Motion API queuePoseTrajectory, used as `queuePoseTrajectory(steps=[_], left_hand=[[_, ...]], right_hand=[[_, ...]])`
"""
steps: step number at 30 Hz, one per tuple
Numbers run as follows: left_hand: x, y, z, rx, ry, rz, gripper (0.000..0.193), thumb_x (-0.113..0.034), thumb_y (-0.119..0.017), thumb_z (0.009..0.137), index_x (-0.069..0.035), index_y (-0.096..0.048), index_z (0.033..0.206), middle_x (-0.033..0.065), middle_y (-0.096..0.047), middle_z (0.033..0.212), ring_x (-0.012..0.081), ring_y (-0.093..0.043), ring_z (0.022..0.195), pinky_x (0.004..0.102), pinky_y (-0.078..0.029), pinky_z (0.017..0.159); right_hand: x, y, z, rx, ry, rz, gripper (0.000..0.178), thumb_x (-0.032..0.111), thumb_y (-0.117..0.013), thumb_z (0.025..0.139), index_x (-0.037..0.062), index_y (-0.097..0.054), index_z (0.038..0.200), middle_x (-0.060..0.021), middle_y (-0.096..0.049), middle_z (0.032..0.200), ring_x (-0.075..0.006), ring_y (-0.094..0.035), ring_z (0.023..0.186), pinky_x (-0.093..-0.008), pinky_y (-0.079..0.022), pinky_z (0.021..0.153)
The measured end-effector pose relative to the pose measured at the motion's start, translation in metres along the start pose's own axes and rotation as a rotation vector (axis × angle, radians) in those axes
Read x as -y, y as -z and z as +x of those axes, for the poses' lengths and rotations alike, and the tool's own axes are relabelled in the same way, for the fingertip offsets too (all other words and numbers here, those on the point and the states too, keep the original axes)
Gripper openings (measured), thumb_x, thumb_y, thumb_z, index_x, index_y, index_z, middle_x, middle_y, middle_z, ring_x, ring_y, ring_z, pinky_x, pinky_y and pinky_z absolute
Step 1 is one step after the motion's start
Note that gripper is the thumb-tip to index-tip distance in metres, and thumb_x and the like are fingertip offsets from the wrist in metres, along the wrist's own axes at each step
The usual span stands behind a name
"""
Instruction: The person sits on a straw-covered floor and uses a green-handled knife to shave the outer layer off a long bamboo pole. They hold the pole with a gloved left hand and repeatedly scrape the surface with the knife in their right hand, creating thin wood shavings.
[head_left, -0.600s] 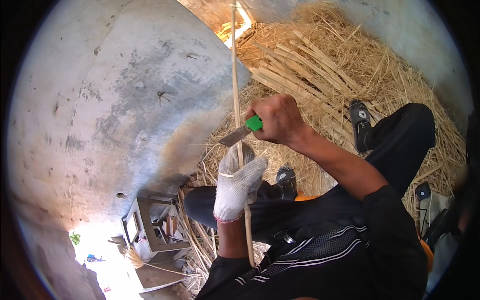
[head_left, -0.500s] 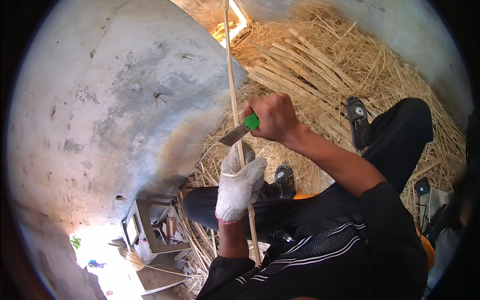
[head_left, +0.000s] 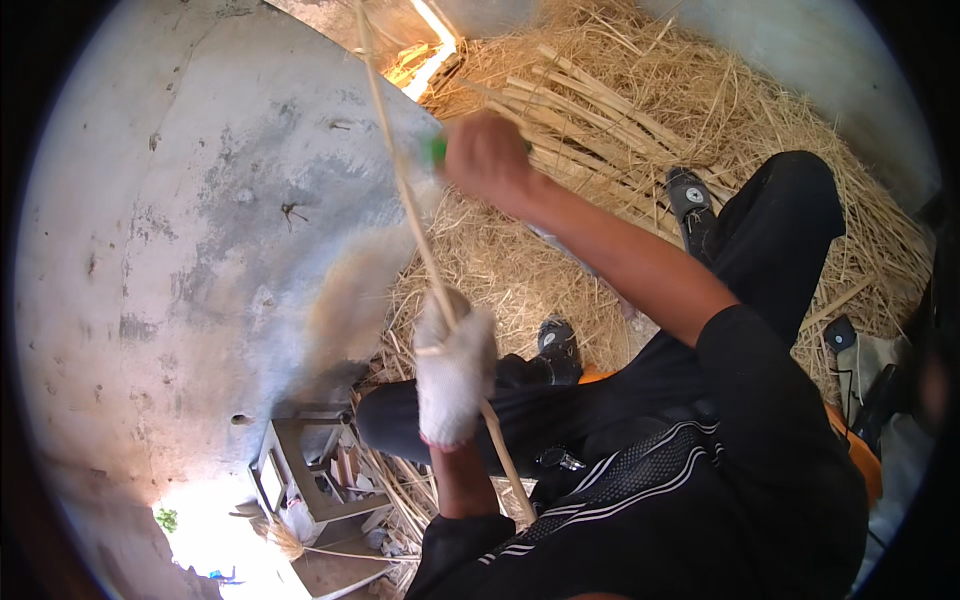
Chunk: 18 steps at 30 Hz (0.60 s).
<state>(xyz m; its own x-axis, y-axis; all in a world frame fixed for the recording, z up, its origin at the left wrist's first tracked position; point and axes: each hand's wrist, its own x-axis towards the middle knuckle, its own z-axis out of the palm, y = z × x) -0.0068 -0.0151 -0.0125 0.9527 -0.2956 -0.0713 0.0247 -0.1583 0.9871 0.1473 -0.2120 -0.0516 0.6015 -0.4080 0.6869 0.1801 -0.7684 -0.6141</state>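
Observation:
My left hand (head_left: 453, 372), in a white knitted glove, grips a long thin pale cane stick (head_left: 400, 180) that runs up and left from my lap. My right hand (head_left: 487, 152), bare and blurred by motion, is further up beside the stick and is closed on a knife with a green handle (head_left: 437, 150). The blade is smeared by blur and cannot be made out. I sit in black clothes with a white stripe, my knees and black shoes (head_left: 692, 200) below the hands.
A heap of straw and split cane strips (head_left: 600, 120) covers the ground ahead. A grey curved concrete wall (head_left: 200, 230) stands at the left. A small wooden stool frame (head_left: 300, 470) lies at the lower left. Bags and an orange object (head_left: 860, 440) sit at the right.
My right hand with the knife has slid up along the stick, away from the gloved hand. The stick has tilted to the left.

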Motion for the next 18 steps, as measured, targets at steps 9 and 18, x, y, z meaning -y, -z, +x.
queuePoseTrajectory(steps=[9, 18], left_hand=[[0.009, 0.013, 0.004, 0.034, 0.07, 0.091, 0.018, -0.008, -0.065, 0.088, -0.011, -0.048, 0.087, -0.0044, -0.046, 0.057, 0.0044, -0.041, 0.042, 0.0209, -0.032, 0.035], [-0.008, 0.012, 0.011, -0.024, 0.004, 0.242, 0.025, -0.015, -0.074, 0.087, -0.008, -0.051, 0.084, -0.0035, -0.05, 0.057, 0.0043, -0.046, 0.043, 0.0212, -0.035, 0.037]], right_hand=[[-0.036, 0.067, 0.026, 0.328, -0.469, 0.223, 0.044, 0.034, -0.053, 0.094, 0.0137, -0.046, 0.055, 0.0025, -0.041, 0.048, -0.0135, -0.036, 0.042, -0.0347, -0.03, 0.044], [0.024, 0.067, -0.033, 0.525, -0.235, 0.908, 0.04, 0.039, -0.061, 0.097, 0.0067, -0.066, 0.074, 0.0069, -0.036, 0.05, -0.0053, -0.032, 0.045, -0.0273, -0.028, 0.044]])
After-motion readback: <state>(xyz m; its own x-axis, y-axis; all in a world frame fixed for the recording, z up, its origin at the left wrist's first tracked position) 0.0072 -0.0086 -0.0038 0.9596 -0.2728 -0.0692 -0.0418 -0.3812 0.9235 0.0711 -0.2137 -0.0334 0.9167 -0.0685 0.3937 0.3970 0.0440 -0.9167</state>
